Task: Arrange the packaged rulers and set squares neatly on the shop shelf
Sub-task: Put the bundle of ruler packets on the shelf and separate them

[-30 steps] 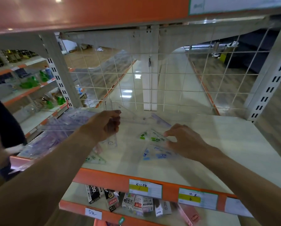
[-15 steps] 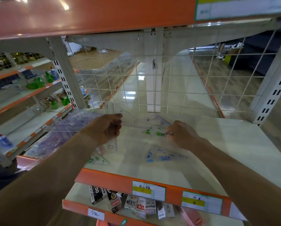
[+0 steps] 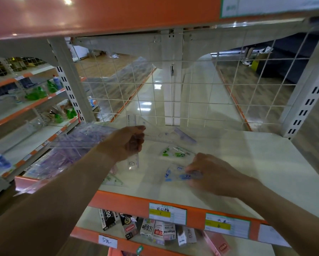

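- The left hand (image 3: 125, 143), forearm reaching in from the lower left, hovers above the pale shelf (image 3: 256, 163), fingers curled tight round a bundle of clear rulers and set squares (image 3: 136, 124).
- The right hand (image 3: 208, 174), knuckles up, sits low; its bent fingertips (image 3: 189, 170) pinch the edge of a blue-printed packet (image 3: 175, 175) lying flat.
- A green-printed packet (image 3: 175, 152), glossy and transparent, lies just behind.

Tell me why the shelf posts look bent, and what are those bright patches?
Head view: the wide-angle lens bows the shelf posts; ceiling lamps glare off the orange top shelf and the glossy floor; the right hand, pinching a blue-printed packet, looks slightly soft.
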Motion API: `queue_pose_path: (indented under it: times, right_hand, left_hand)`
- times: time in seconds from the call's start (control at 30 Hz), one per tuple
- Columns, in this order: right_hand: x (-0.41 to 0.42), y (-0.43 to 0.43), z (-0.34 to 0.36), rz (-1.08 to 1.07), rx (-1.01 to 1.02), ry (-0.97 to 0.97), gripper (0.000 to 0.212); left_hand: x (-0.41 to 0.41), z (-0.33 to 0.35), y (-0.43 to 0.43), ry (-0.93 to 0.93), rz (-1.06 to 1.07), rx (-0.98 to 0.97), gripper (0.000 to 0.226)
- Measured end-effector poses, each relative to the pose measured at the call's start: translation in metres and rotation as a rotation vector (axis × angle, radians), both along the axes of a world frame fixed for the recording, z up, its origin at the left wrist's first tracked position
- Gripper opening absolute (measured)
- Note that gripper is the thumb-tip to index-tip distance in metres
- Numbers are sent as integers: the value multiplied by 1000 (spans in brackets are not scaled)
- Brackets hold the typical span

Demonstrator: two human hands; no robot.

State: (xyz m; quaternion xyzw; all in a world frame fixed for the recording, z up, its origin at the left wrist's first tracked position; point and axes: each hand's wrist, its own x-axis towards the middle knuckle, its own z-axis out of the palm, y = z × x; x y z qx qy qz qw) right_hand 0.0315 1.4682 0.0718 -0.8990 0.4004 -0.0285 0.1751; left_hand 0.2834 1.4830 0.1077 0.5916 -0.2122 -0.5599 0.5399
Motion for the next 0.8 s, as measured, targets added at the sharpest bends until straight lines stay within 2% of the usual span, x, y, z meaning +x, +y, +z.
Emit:
queue_pose_path:
  times: [0.13, 0.23, 0.37, 0.47, 0.6, 0.67, 0.8]
  right_hand:
    - [11, -3, -7, -52, -9, -110, 8]
    - [7, -5, -1, -57, -41, -180, 13]
    - [-3, -11, 14, -169, -240, -418, 15]
    - [5, -11, 13, -95, -274, -386, 34]
    - [12, -15, 4, -14, -455, -400, 20]
    - [11, -27, 7, -135, -409, -496, 19]
    - [6, -62, 17, -460, -102, -578, 17]
  left_hand:
    - [-12, 1, 1, -20, -52, 12, 15]
    - [-15, 3, 2, -44, -80, 14, 17]
    - [-15, 2, 4, -58, -113, 15, 19]
    - [-21, 0, 5, -34, -141, 10, 17]
    - [-28, 0, 1, -4, -176, 27, 11]
    - [-28, 0, -1, -8, -137, 55, 16]
    - [-21, 0, -3, -6, -53, 83, 11]
